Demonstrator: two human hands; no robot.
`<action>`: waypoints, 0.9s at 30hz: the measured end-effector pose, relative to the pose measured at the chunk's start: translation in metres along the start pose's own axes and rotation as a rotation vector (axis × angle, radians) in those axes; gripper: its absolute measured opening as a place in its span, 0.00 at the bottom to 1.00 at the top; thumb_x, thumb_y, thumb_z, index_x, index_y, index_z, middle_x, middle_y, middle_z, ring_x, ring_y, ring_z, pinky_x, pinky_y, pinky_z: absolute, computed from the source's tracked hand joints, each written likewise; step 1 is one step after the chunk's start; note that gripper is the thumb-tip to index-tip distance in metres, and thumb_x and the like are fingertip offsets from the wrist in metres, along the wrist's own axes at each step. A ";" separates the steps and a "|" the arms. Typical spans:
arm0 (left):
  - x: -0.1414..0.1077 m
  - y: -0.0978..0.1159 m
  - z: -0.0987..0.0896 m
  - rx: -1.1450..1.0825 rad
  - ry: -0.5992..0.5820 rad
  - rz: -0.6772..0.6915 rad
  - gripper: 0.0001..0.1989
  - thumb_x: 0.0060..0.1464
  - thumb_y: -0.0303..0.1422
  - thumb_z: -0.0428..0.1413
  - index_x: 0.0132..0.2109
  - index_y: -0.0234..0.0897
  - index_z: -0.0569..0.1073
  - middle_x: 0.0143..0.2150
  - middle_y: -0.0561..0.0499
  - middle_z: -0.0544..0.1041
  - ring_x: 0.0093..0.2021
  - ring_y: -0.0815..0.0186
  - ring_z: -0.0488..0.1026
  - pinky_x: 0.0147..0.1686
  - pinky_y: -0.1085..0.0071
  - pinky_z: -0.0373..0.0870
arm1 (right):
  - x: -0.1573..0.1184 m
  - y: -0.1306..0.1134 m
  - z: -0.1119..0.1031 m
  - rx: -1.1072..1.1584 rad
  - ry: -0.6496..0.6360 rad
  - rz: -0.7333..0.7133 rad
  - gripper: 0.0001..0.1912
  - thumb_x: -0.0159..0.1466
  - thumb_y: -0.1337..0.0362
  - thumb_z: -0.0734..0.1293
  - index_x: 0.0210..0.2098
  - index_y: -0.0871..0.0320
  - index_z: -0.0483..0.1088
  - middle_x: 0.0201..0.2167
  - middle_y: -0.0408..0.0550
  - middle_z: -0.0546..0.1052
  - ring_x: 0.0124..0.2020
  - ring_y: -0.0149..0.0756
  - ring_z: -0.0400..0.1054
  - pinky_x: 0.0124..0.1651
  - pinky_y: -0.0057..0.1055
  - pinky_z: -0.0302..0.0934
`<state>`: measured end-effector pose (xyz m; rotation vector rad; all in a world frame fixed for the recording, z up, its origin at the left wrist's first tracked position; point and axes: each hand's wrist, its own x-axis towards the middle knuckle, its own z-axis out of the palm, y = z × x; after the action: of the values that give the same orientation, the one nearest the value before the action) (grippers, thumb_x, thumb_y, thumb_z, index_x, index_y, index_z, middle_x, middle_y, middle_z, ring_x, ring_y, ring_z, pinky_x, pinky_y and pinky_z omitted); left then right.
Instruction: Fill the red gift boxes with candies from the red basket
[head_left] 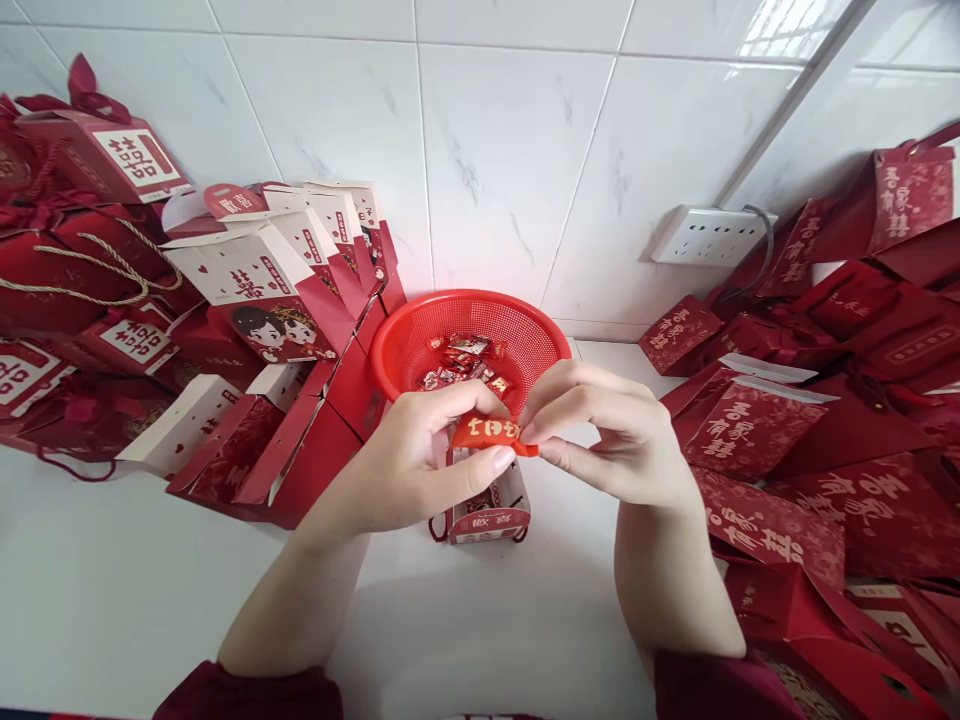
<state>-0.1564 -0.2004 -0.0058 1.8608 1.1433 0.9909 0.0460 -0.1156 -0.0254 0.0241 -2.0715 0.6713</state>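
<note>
A small red packet with gold characters (486, 432) is held up in the middle, between both hands. My left hand (420, 470) grips its left part between thumb and fingers. My right hand (611, 430) pinches its right end with the fingertips. Beneath the hands stands a small open box (491, 523) with red cord handles; wrapped pieces show inside, partly covered by the hands. Just behind, a red plastic basket (559, 345) holds several wrapped candies (469, 347), its front rim partly hidden by the hands.
Red and white boxes (262, 290) stand in a row at the left, with red gift bags (52, 270) beyond. Many red boxes (810, 510) are piled on the right. A power strip (709, 236) is on the tiled wall (510, 150) behind the white table (480, 640).
</note>
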 end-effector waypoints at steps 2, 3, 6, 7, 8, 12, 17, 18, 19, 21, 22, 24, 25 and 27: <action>-0.001 -0.001 -0.001 0.015 0.009 -0.005 0.07 0.61 0.35 0.56 0.41 0.36 0.71 0.32 0.54 0.70 0.32 0.69 0.67 0.33 0.72 0.65 | 0.000 0.000 0.000 -0.007 -0.007 0.007 0.06 0.64 0.72 0.69 0.38 0.55 0.74 0.35 0.47 0.76 0.38 0.35 0.71 0.40 0.34 0.69; -0.001 0.000 -0.002 0.028 0.015 0.000 0.07 0.60 0.35 0.57 0.40 0.36 0.70 0.32 0.54 0.71 0.32 0.69 0.67 0.32 0.72 0.65 | 0.000 0.000 -0.001 -0.010 -0.009 0.010 0.06 0.64 0.72 0.69 0.37 0.55 0.74 0.34 0.47 0.76 0.38 0.35 0.71 0.40 0.34 0.69; -0.002 0.001 -0.003 0.088 0.030 0.017 0.07 0.60 0.35 0.58 0.39 0.35 0.70 0.31 0.54 0.71 0.30 0.70 0.66 0.31 0.72 0.64 | 0.000 0.000 -0.001 -0.006 -0.013 0.005 0.06 0.63 0.73 0.69 0.36 0.56 0.73 0.34 0.47 0.75 0.39 0.35 0.71 0.39 0.33 0.69; -0.002 0.001 -0.004 0.110 0.036 0.031 0.07 0.59 0.35 0.58 0.38 0.35 0.71 0.31 0.54 0.71 0.30 0.70 0.66 0.30 0.72 0.63 | 0.000 -0.001 -0.001 -0.004 -0.015 0.003 0.06 0.63 0.74 0.69 0.36 0.56 0.73 0.34 0.47 0.75 0.39 0.34 0.71 0.39 0.32 0.69; -0.002 0.002 -0.004 0.133 0.041 0.048 0.07 0.59 0.35 0.58 0.38 0.35 0.71 0.30 0.54 0.71 0.30 0.70 0.66 0.31 0.72 0.64 | 0.000 -0.001 -0.002 -0.003 -0.020 0.003 0.07 0.63 0.74 0.69 0.35 0.57 0.73 0.34 0.47 0.74 0.39 0.34 0.71 0.40 0.32 0.69; -0.002 0.003 -0.005 0.236 0.037 0.137 0.04 0.60 0.32 0.58 0.39 0.36 0.73 0.33 0.54 0.75 0.32 0.71 0.70 0.34 0.73 0.67 | 0.000 -0.001 -0.002 -0.002 -0.047 0.005 0.07 0.63 0.75 0.69 0.35 0.57 0.73 0.36 0.47 0.74 0.40 0.33 0.71 0.39 0.32 0.68; -0.003 0.001 -0.007 0.416 0.075 0.344 0.03 0.59 0.26 0.57 0.40 0.37 0.73 0.35 0.54 0.78 0.35 0.70 0.73 0.38 0.74 0.69 | 0.001 -0.001 -0.002 0.005 -0.078 0.002 0.07 0.63 0.75 0.69 0.35 0.57 0.74 0.40 0.49 0.73 0.40 0.33 0.71 0.41 0.32 0.69; -0.004 0.001 -0.007 0.436 0.082 0.372 0.03 0.59 0.26 0.57 0.41 0.37 0.72 0.36 0.54 0.79 0.36 0.70 0.74 0.38 0.74 0.70 | 0.001 -0.001 -0.002 0.010 -0.083 0.000 0.07 0.63 0.76 0.69 0.34 0.58 0.74 0.40 0.49 0.73 0.41 0.33 0.71 0.41 0.32 0.69; -0.005 0.000 -0.008 0.447 0.082 0.378 0.04 0.59 0.27 0.58 0.42 0.38 0.72 0.37 0.54 0.79 0.37 0.70 0.75 0.39 0.74 0.70 | 0.001 -0.001 -0.003 0.011 -0.088 0.002 0.07 0.63 0.76 0.68 0.34 0.58 0.74 0.39 0.49 0.73 0.41 0.33 0.71 0.41 0.32 0.68; -0.007 0.001 -0.011 0.457 0.061 0.316 0.09 0.58 0.29 0.60 0.46 0.39 0.71 0.42 0.54 0.79 0.42 0.69 0.76 0.43 0.75 0.71 | 0.001 -0.003 -0.004 -0.004 -0.106 0.032 0.07 0.64 0.76 0.67 0.35 0.58 0.74 0.37 0.48 0.74 0.40 0.32 0.71 0.40 0.31 0.68; -0.008 0.001 -0.013 0.463 0.046 0.263 0.13 0.57 0.31 0.61 0.49 0.40 0.70 0.45 0.53 0.78 0.45 0.69 0.76 0.46 0.75 0.70 | 0.000 -0.003 -0.005 -0.018 -0.121 0.061 0.08 0.65 0.76 0.67 0.35 0.58 0.74 0.36 0.47 0.74 0.39 0.32 0.71 0.40 0.30 0.68; -0.009 0.002 -0.017 0.488 0.022 0.148 0.19 0.58 0.32 0.61 0.54 0.42 0.67 0.51 0.53 0.77 0.50 0.68 0.74 0.50 0.75 0.69 | -0.001 -0.003 -0.007 -0.052 -0.166 0.140 0.08 0.65 0.76 0.66 0.35 0.58 0.74 0.35 0.47 0.75 0.38 0.32 0.70 0.39 0.30 0.67; -0.010 0.002 -0.019 0.505 0.019 0.097 0.19 0.59 0.33 0.59 0.56 0.42 0.66 0.53 0.53 0.76 0.52 0.67 0.73 0.51 0.74 0.69 | -0.001 -0.003 -0.008 -0.070 -0.204 0.191 0.08 0.65 0.76 0.65 0.36 0.58 0.74 0.35 0.47 0.75 0.37 0.32 0.70 0.39 0.30 0.67; -0.010 0.001 -0.022 0.552 0.017 0.011 0.17 0.61 0.34 0.56 0.57 0.44 0.67 0.55 0.53 0.75 0.53 0.66 0.73 0.51 0.73 0.69 | -0.003 -0.001 -0.009 -0.093 -0.333 0.302 0.09 0.66 0.75 0.64 0.38 0.58 0.75 0.37 0.47 0.77 0.38 0.32 0.71 0.41 0.31 0.67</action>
<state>-0.1785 -0.2060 0.0020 2.2845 1.5297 0.7405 0.0552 -0.1128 -0.0233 -0.2495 -2.4539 0.7939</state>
